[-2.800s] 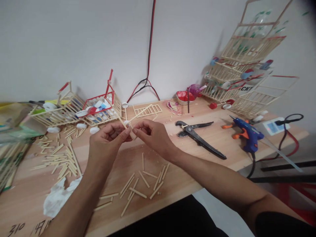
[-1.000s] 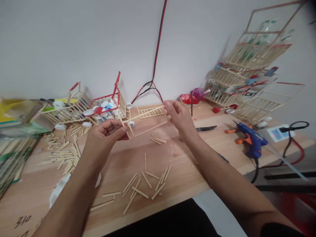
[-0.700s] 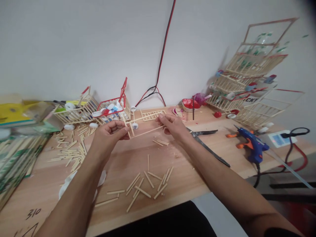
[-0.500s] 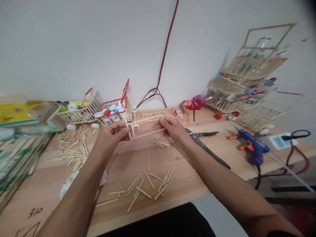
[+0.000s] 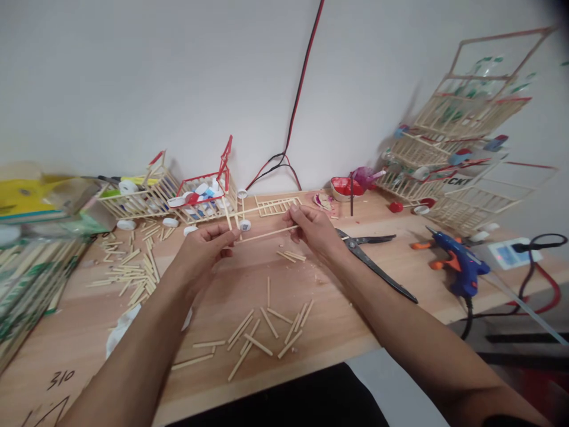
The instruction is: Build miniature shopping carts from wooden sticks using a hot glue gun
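A light frame of thin wooden sticks [image 5: 267,233] is held up above the table between my two hands. My left hand [image 5: 213,242] pinches its left end, where two short sticks cross the long ones. The far end of the frame is gripped between the thumb and fingers of my right hand [image 5: 311,228]. Behind it, a small ladder-like stick panel [image 5: 279,206] lies flat near the wall. Short cut sticks [image 5: 258,344] lie scattered on the table in front of my hands, and a few more [image 5: 291,256] rest just below the frame.
Metal shears [image 5: 373,267] and a blue glue gun [image 5: 460,261] lie to the right. Stick carts with bottle-cap wheels [image 5: 204,196] stand along the wall, with stacked carts [image 5: 444,148] at far right. More cut sticks [image 5: 137,276] and bundled long sticks [image 5: 35,296] are at left.
Both hands stay on the stick frame. Its left end has tilted slightly, with its near edge now a little higher in view, and the camera has shifted slightly.
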`<control>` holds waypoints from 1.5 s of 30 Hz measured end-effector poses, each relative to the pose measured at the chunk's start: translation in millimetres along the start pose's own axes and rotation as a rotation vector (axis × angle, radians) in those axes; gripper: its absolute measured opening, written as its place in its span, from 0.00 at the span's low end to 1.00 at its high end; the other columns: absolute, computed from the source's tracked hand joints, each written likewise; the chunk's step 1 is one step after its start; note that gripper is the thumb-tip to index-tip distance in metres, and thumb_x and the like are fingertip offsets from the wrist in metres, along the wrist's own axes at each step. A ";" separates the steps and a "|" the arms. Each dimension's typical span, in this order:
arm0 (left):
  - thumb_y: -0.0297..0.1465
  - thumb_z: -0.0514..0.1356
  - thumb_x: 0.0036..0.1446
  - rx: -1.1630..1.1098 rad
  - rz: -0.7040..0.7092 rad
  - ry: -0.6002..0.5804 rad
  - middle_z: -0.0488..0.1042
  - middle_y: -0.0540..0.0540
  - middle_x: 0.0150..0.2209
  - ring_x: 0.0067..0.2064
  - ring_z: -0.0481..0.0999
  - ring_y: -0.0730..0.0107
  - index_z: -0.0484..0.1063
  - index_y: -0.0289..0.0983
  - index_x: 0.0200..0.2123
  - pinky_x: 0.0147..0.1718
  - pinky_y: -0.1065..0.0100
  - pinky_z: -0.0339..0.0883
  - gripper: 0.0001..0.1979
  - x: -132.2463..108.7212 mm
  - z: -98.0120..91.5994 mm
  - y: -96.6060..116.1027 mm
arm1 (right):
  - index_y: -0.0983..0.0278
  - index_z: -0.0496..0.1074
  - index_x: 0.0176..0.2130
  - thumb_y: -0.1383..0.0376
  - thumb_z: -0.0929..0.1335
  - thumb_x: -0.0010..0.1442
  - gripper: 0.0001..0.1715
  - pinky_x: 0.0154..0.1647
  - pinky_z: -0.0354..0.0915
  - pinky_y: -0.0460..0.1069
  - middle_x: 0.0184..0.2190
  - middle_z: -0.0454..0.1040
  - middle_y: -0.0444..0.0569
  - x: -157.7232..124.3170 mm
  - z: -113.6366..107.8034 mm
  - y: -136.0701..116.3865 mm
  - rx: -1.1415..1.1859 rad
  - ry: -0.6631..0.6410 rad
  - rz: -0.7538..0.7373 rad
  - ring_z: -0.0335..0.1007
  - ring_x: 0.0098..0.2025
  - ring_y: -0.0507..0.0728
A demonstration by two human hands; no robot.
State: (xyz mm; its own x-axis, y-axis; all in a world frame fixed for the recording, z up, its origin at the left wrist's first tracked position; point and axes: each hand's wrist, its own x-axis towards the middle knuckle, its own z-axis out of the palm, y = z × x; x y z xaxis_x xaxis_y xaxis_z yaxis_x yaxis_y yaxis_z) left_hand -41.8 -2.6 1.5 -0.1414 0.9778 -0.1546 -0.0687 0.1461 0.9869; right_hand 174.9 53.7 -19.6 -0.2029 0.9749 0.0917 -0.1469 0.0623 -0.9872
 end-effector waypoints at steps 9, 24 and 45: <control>0.40 0.73 0.36 0.006 0.035 -0.009 0.72 0.51 0.23 0.25 0.63 0.77 0.77 0.37 0.22 0.25 0.72 0.56 0.14 1.0 1.8 -4.7 | 0.66 0.73 0.28 0.44 0.73 0.49 0.27 0.19 0.63 0.43 0.24 0.66 0.42 -1.9 3.3 -2.5 0.057 -0.022 0.019 0.60 0.20 0.45; 0.41 0.75 0.30 -0.034 -0.045 0.000 0.71 0.51 0.23 0.26 0.60 0.77 0.77 0.36 0.21 0.27 0.70 0.50 0.18 1.9 1.0 -5.9 | 0.67 0.73 0.27 0.45 0.74 0.47 0.27 0.19 0.65 0.42 0.23 0.66 0.41 -1.2 4.2 -0.3 0.100 -0.024 0.003 0.61 0.19 0.44; 0.40 0.74 0.38 -0.004 0.182 0.130 0.78 0.48 0.32 0.32 0.69 0.74 0.81 0.38 0.33 0.33 0.72 0.61 0.17 4.3 -10.2 -2.5 | 0.66 0.72 0.28 0.44 0.73 0.48 0.27 0.20 0.66 0.44 0.24 0.67 0.40 -0.7 4.0 0.4 0.076 -0.016 -0.033 0.64 0.19 0.45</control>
State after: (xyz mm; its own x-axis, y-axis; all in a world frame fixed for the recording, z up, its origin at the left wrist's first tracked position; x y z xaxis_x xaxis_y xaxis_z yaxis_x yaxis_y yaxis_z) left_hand -52.3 -0.3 -2.1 -0.2782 0.9603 0.0206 -0.0346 -0.0315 0.9989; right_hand 171.1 52.1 -19.5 -0.2124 0.9689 0.1272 -0.2272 0.0777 -0.9708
